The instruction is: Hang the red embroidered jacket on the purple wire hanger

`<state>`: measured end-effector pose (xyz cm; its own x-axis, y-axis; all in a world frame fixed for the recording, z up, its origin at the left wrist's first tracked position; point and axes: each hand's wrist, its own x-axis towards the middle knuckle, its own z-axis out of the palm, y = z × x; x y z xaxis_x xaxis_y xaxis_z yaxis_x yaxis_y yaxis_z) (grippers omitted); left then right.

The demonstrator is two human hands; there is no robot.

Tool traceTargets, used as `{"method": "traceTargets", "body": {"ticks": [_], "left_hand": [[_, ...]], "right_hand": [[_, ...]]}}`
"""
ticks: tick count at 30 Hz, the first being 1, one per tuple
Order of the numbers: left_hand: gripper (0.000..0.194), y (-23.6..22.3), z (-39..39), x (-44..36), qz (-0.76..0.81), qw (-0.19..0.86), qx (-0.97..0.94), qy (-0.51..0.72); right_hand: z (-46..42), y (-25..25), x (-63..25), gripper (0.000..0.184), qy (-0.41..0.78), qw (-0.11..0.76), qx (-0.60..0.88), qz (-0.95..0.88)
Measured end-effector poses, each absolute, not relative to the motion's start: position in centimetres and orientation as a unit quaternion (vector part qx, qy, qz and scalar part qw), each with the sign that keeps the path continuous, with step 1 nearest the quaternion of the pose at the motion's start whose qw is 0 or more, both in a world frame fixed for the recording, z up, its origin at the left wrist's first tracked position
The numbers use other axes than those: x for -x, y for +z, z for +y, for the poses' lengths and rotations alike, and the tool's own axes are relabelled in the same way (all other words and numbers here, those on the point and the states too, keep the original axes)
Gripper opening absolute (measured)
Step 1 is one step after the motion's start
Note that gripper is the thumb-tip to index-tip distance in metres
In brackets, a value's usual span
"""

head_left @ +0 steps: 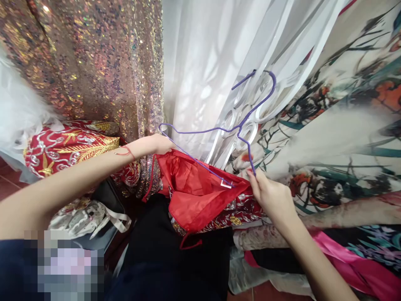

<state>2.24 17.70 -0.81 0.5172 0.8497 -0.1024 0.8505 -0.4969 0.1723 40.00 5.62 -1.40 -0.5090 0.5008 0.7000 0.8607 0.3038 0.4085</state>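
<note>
Spanning btwn both hands: 1 purple hanger [240,126], long axis L–R, hook away from body. R hand [272,196] nearer, pinching its R end; L hand [162,144] just below L tip, fingers' grip partly hidden, can't tell. 1 red garment [191,207] under it, btwn arms, hanger's lower bar slanting into opening.
</note>
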Motion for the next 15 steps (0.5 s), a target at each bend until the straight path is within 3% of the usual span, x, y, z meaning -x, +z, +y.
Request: {"method": "traceTargets", "body": {"ticks": [3, 9, 15], "left_hand": [[0.012, -1.3, 20.1, -1.8, 0.461, 0.13, -0.878, -0.002], [0.029, -0.7, 22.4, 0.4, 0.385, 0.169, -0.906, 0.049], [0.044, -1.6, 23.8, 1.2, 0.35, 0.343, -0.864, 0.116]], "right_hand": [[5.7, -1.7, -39.4, 0.044, -0.398, 0.244, 0.429, -0.773], [6.1, -1.9, -38.9, 0.045, -0.383, 0.237, 0.452, -0.77], [5.6, -0.7, -37.7, 0.046, -0.402, 0.238, 0.424, -0.776]]}}
